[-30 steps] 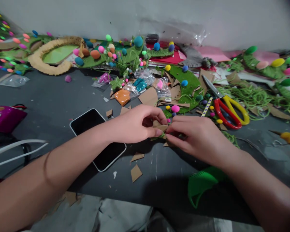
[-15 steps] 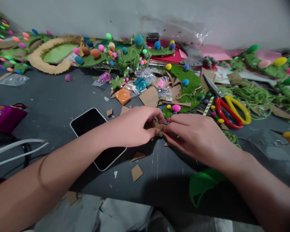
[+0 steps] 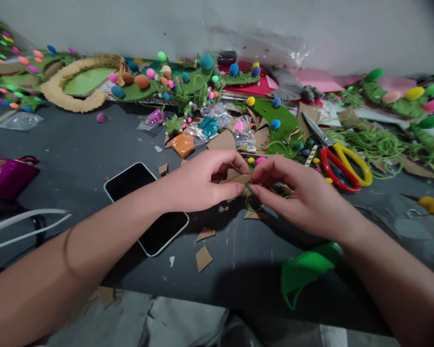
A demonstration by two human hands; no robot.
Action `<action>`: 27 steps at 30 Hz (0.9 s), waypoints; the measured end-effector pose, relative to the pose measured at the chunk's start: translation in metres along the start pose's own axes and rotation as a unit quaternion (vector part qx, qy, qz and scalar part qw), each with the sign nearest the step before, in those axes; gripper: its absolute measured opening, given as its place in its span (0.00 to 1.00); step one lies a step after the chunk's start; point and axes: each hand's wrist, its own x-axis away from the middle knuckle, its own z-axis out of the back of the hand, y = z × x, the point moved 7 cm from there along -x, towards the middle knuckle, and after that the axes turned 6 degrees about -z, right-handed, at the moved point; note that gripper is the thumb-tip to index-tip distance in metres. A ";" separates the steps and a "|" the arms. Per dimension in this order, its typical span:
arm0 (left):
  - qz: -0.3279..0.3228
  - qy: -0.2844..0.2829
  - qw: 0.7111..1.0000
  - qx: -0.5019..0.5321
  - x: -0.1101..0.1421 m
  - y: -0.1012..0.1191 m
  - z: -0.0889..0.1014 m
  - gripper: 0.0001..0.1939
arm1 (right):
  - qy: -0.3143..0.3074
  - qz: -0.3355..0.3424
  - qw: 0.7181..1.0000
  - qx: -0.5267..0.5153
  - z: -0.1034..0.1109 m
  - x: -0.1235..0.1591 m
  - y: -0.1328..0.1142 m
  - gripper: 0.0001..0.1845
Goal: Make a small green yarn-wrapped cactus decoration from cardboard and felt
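My left hand (image 3: 217, 180) is closed on a small piece of brown cardboard (image 3: 235, 177), pinched between thumb and fingers above the dark table. Some green yarn (image 3: 253, 205) shows at the cardboard's right end and hangs in a loop below. Close beside it, my right hand (image 3: 292, 190) pinches the green yarn between thumb and forefinger, the fingertips of both hands almost meeting. The fingers hide most of the cardboard. Under my left wrist lies a phone (image 3: 166, 231) with a dark screen. Cardboard scraps (image 3: 204, 259) are scattered in front of my hands.
Scissors (image 3: 342, 166) with red and yellow handles lie to the right, by a tangle of green yarn (image 3: 372, 142). A green plastic tool (image 3: 307, 270) sits below my right wrist. Green wrapped shapes with coloured pompoms (image 3: 142, 81) line the wall. A purple device (image 3: 9, 180) stands left.
My right hand has rotated and risen slightly, opening a gap between its thumb and forefinger. A loop of green yarn now shows below it. My left hand has shifted slightly up.
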 end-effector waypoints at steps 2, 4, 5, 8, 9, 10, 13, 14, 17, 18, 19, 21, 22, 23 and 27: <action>-0.004 0.008 1.000 -0.002 0.000 0.000 0.002 0.11 | -0.012 -0.022 1.000 0.007 0.001 -0.001 0.005 0.08; -0.009 0.014 1.000 -0.005 0.000 0.000 0.003 0.10 | -0.033 -0.038 0.998 0.028 0.001 -0.002 0.007 0.09; -0.011 0.017 1.000 -0.008 0.000 0.000 0.003 0.10 | -0.040 -0.043 0.998 0.033 0.001 -0.002 0.007 0.10; -0.010 0.026 1.000 -0.011 0.000 0.000 0.001 0.09 | -0.030 -0.050 0.998 0.013 0.003 -0.002 0.002 0.13; -0.010 0.032 0.999 -0.010 0.000 -0.001 0.000 0.09 | -0.022 -0.052 0.998 0.001 0.003 -0.002 -0.001 0.13; -0.011 0.041 0.999 -0.006 0.000 -0.001 -0.001 0.09 | -0.014 -0.051 0.999 -0.007 0.002 -0.001 -0.004 0.13; -0.016 0.092 0.996 0.001 0.000 -0.001 0.003 0.09 | 0.023 -0.023 0.999 0.018 0.000 0.002 -0.012 0.10; -0.014 0.114 0.993 0.003 0.000 -0.002 0.005 0.09 | 0.042 -0.005 0.998 0.045 0.000 0.004 -0.015 0.10; -0.003 0.171 0.985 0.030 0.000 -0.005 0.009 0.11 | 0.095 0.067 0.979 0.169 0.000 0.009 -0.026 0.09; 0.003 0.185 0.982 0.049 0.000 -0.007 0.010 0.12 | 0.107 0.091 0.967 0.211 -0.002 0.011 -0.029 0.09; 0.011 0.198 0.977 0.072 0.000 -0.009 0.010 0.12 | 0.115 0.110 0.955 0.250 -0.003 0.013 -0.032 0.10; 0.028 0.219 0.968 0.121 0.001 -0.012 0.008 0.13 | 0.129 0.133 0.935 0.301 -0.005 0.016 -0.035 0.10; 0.034 0.227 0.962 0.145 0.001 -0.014 0.007 0.14 | 0.135 0.137 0.930 0.314 -0.006 0.017 -0.035 0.10; 0.038 0.234 0.957 0.169 0.001 -0.015 0.006 0.14 | 0.142 0.139 0.926 0.322 -0.005 0.017 -0.035 0.10; 0.038 0.244 0.940 0.237 0.001 -0.017 0.005 0.14 | 0.159 0.145 0.923 0.320 -0.003 0.020 -0.033 0.14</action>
